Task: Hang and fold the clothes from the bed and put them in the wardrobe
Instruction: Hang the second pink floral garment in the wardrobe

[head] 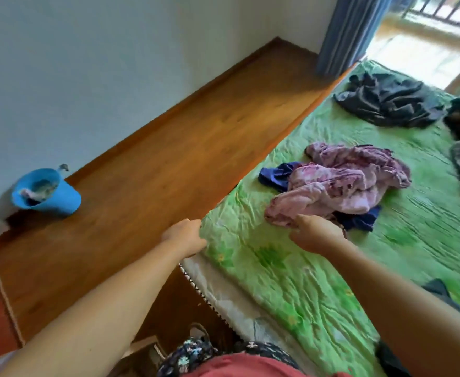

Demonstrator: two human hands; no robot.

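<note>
Both arms are stretched out over the bed (318,281). At 7 o'clock the left hand (184,236) is at the side edge of the green sheet (264,257), fingers curled onto that edge and gripping it. At 4 o'clock the right hand (316,235) reaches the pink garment (346,180): fingers mostly straight, tips touching its near hem, thumb spread wide, not closed round the cloth.

That pink garment lies crumpled at 3 o'clock on the sheet, with a dark blue garment (275,174) poking out from under it on both sides. Further up the bed at 2 o'clock sits a dark grey garment (386,102) in a heap, well apart from the pink one. More dark and grey clothes sit at the right edge (too blurred to tell apart).

Off the bed, at 9 o'clock, a blue bucket (46,195) stands on the wooden floor (155,159) against the wall. A blue curtain (346,31) hangs at 1 o'clock.
</note>
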